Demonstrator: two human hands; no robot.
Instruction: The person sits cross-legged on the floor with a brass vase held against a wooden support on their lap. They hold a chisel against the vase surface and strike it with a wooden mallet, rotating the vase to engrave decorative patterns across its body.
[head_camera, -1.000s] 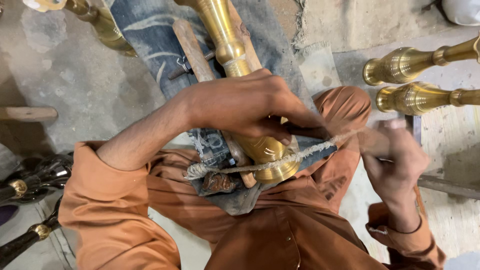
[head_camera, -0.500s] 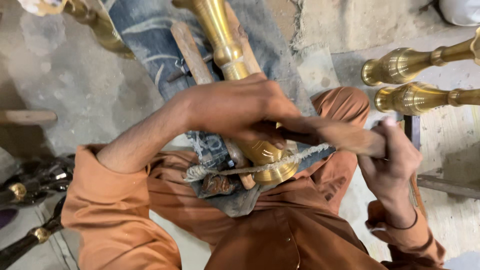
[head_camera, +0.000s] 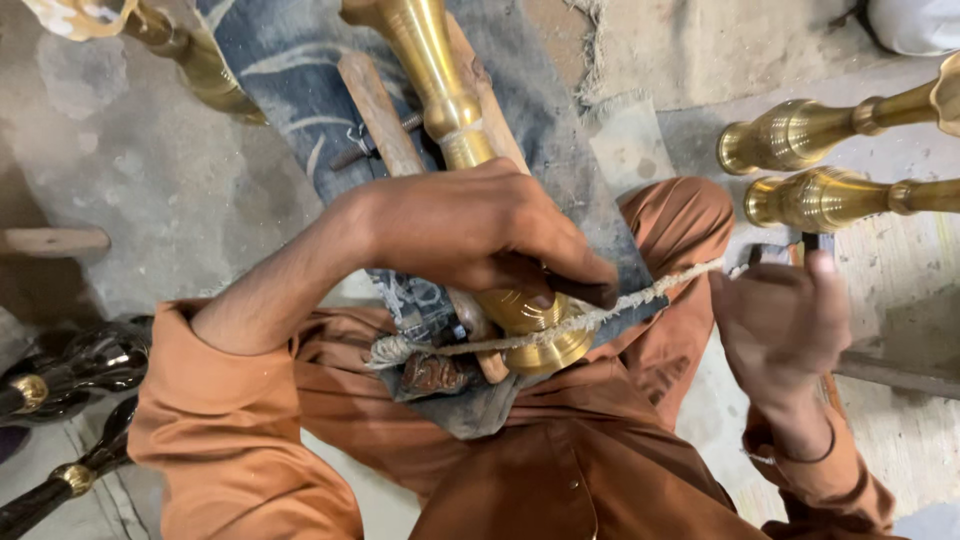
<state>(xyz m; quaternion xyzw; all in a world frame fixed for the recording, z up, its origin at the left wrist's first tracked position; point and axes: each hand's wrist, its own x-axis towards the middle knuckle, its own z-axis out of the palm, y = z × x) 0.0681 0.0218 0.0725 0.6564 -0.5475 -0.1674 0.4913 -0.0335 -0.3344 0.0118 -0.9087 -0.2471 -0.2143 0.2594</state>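
A: Nearest we've got the orange-clad lap and orange sleeve (head_camera: 230, 420). What's on it?

B: A grey rag (head_camera: 470, 400) on the lap, and over it the wide end of a turned brass piece (head_camera: 530, 325), which runs away from us up the middle. A frayed cord (head_camera: 480, 343) crosses that wide end, left to right.

A: Left hand?

B: The left hand (head_camera: 470, 230) lies over the brass piece just beyond the wide end, fingers curled down around it, tips pressing where the cord passes. We call it closed on the brass.

A: Right hand?

B: The right hand (head_camera: 785, 320) sits to the right, apart from the brass, at the cord's right end. Its back faces us, fingers curled in; the cord reaches it, but we cannot tell if it is actually gripped.

A: Under the brass?

B: Two wooden sticks (head_camera: 385, 115) flank it, on blue patterned cloth (head_camera: 290, 90) spread over the floor.

A: Rest, going farther?

B: Near left, dark pieces with brass collars (head_camera: 40, 385). Left, a wooden bar (head_camera: 50, 240). Far right, two more brass pieces (head_camera: 830, 165) lying side by side. Far left, another brass stem (head_camera: 200, 65).
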